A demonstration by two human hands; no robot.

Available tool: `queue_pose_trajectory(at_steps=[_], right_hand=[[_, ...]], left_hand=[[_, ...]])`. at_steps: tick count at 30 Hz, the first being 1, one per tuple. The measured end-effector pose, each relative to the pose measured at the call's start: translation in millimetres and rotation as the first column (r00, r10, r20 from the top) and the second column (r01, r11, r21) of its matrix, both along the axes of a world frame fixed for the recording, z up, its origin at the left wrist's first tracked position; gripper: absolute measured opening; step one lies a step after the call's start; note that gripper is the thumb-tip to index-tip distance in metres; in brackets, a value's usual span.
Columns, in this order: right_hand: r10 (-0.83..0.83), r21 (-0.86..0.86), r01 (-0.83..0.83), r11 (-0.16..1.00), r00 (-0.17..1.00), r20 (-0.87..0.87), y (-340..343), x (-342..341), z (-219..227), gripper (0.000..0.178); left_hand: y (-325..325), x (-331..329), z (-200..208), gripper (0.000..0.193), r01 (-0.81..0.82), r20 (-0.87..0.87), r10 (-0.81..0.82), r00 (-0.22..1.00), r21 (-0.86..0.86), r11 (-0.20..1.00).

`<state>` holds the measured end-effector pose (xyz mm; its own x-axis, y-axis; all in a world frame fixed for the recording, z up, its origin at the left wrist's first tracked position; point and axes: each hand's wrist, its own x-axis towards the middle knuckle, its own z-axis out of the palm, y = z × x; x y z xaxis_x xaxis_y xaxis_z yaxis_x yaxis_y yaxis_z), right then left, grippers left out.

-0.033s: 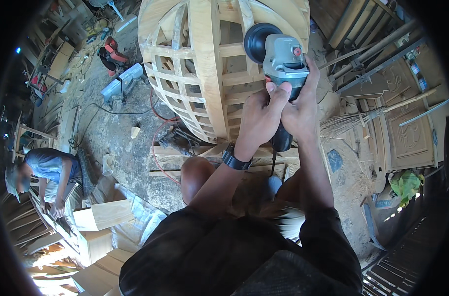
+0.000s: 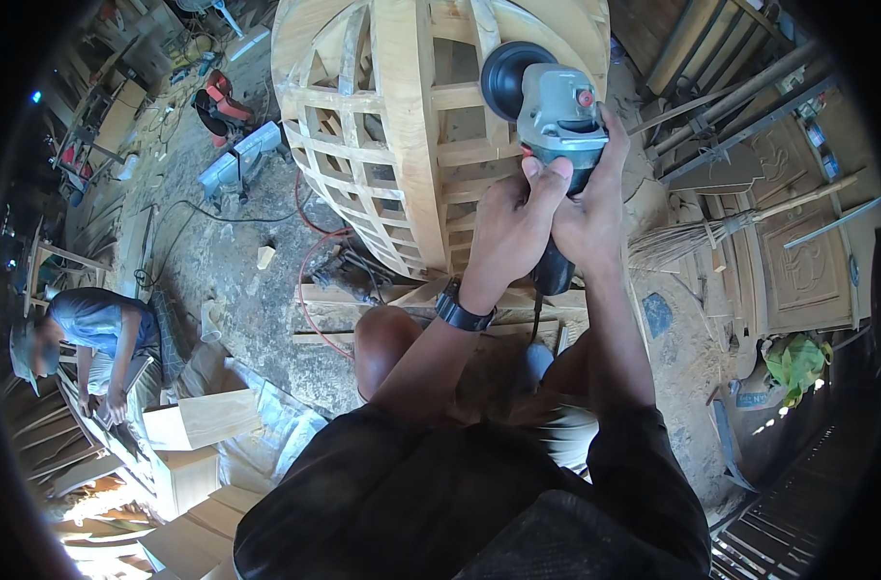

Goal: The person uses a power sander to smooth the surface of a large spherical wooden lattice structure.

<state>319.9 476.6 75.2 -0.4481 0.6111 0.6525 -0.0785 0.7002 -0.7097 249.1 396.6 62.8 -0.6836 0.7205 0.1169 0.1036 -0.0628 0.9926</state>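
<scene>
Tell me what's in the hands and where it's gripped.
Left hand and right hand hold the power tool by its dark body, just behind the grey head.

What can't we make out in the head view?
All in the head view:
Whether the face of the pad touches the wooden frame: hidden by the pad's back.
Most of the handle of the grinder: covered by the left hand and right hand.
Frame's top: cut off by upper edge.
What the co-worker handles: too small.

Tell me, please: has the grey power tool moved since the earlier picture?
No, the power tool shows no clear shift: its black disc still lies the same way, right of the broad wooden upright.
</scene>
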Motion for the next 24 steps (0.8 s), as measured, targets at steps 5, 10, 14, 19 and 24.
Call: queue_pose_trajectory(at_steps=[5, 10, 14, 19, 24], right_hand=[[-0.008, -0.132, 0.01, 0.991, 1.0, 0.011, 5, -4, 1, 0.092], [0.009, -0.097, -0.009, 0.995, 1.0, 0.004, -3, -2, 5, 0.089], [-0.01, -0.093, 0.016, 0.995, 0.998, 0.07, -3, -3, 14, 0.089], [-0.022, 0.031, 0.024, 0.999, 0.999, -0.043, 2, -1, 11, 0.088], [0.074, -0.104, -0.076, 0.992, 0.997, -0.026, -7, 4, -3, 0.085]], left_hand=[[3, -5, 2, 0.069, 0.051, -0.001, -0.051, 0.999, -0.021, 0.998], [2, 3, 5, 0.072, -0.063, -0.022, 0.067, 0.998, 0.142, 0.988], [3, -1, 9, 0.07, -0.052, 0.016, 0.052, 0.999, 0.019, 0.998], [5, 8, 5, 0.072, -0.002, -0.016, 0.003, 1.0, 0.075, 0.997], [-6, 8, -5, 0.071, 0.026, 0.049, -0.027, 0.998, 0.026, 0.999]])
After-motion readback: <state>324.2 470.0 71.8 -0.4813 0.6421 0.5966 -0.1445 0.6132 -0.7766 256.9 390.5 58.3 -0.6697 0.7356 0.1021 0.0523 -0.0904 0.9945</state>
